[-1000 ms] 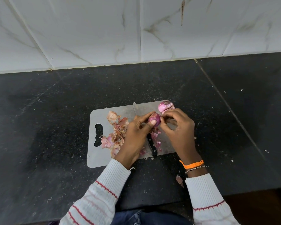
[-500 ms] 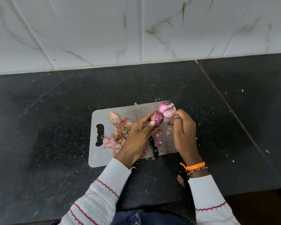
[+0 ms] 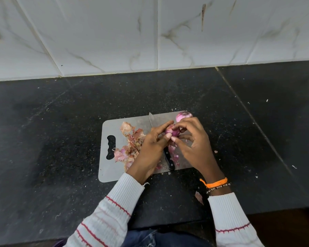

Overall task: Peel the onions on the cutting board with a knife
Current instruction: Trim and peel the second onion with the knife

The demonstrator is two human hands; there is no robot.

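A pale cutting board (image 3: 114,129) is lying on the black speckled counter (image 3: 52,139), and everything here is placed against that board. At the board's left end a dark handle slot (image 3: 111,147) is showing. Just right of the slot, a heap of papery onion skins (image 3: 130,145) is sitting on the board's left half.

The left hand (image 3: 152,145) is reaching in over the board's near edge, its fingers and thumb curling round a small purple onion (image 3: 172,131) and holding it above the board's middle. Beneath the hands a knife (image 3: 169,161) is lying on the board untouched, its blade tip poking out toward the board's far edge and its black handle pointing to the near edge.

The right hand (image 3: 193,139) is coming in over the board's right half, fingertips pinching at the top of the same onion. Behind it, at the board's far right corner, a second onion (image 3: 183,115), peeled and pinkish, is resting. A loose scrap of skin (image 3: 198,196) is lying on the counter, off the board's near right corner. An orange thread band (image 3: 216,183) is circling the right wrist.
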